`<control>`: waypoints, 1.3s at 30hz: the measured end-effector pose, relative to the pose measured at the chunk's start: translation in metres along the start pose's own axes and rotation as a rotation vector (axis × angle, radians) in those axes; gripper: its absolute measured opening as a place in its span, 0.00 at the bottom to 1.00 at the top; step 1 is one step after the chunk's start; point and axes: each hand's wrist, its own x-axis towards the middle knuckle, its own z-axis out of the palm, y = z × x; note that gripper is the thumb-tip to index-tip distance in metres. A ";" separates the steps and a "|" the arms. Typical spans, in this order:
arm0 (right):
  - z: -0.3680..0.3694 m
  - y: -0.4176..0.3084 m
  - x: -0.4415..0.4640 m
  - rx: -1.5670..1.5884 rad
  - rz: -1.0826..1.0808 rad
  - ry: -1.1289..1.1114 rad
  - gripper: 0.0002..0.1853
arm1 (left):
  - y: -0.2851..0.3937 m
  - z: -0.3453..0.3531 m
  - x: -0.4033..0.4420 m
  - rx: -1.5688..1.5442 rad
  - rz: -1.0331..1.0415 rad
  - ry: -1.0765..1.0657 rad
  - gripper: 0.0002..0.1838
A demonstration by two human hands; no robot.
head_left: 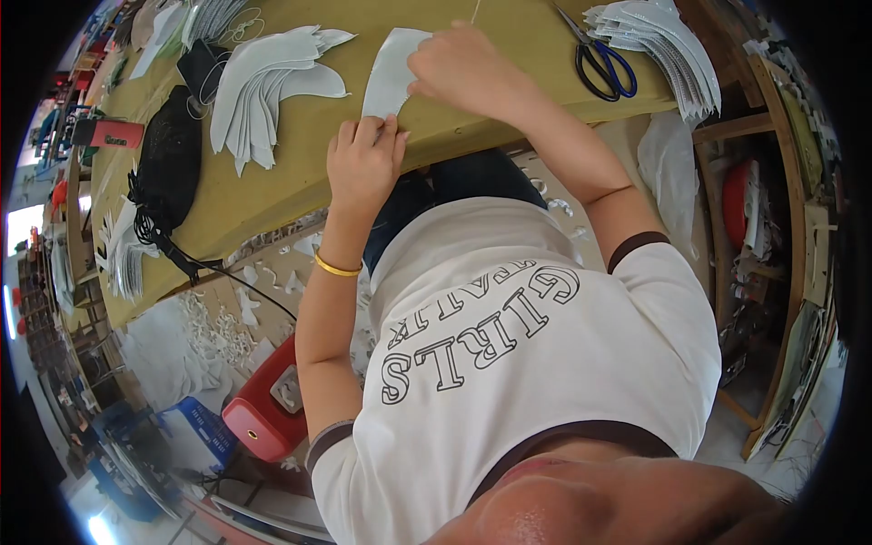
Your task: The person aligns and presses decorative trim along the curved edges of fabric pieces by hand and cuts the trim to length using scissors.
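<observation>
A curved white cut piece, fabric-like (391, 68), lies near the front edge of the table. My left hand (361, 163) is closed at its lower end, fingertips pinching the edge. Over the right side of the same piece, my right hand (461, 71) is curled closed. A thin pale thread (476, 11) runs up from beside that hand. What its fingers hold is hidden from this angle. Black scissors with dark blue handles (607, 68) lie to the right of my right hand. A fanned stack of similar white pieces (268, 86) lies left of my hands.
The table has a yellowish cover (300, 186). Another white stack (658, 41) sits at its right end. A black bag with a cord (171, 159) lies on the left. Below are a red stool (268, 409), a blue plastic crate (200, 431) and scattered white scraps (218, 331).
</observation>
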 end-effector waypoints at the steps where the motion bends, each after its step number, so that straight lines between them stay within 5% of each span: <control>1: -0.003 0.004 0.005 0.102 0.055 -0.084 0.18 | 0.000 0.001 0.000 0.008 0.002 0.006 0.12; 6: 0.026 0.054 0.029 0.602 0.165 -0.271 0.17 | 0.003 -0.003 0.002 -0.011 -0.004 0.009 0.11; 12: 0.057 0.059 0.020 0.726 0.226 -0.146 0.15 | 0.003 -0.001 0.000 -0.007 -0.005 0.023 0.13; 33: 0.064 0.058 0.015 0.613 0.171 -0.066 0.16 | -0.008 0.005 0.042 -0.019 0.091 -0.211 0.24; 39: 0.025 0.057 0.001 0.255 0.153 -0.041 0.16 | -0.036 -0.003 0.041 -0.197 0.248 -0.291 0.32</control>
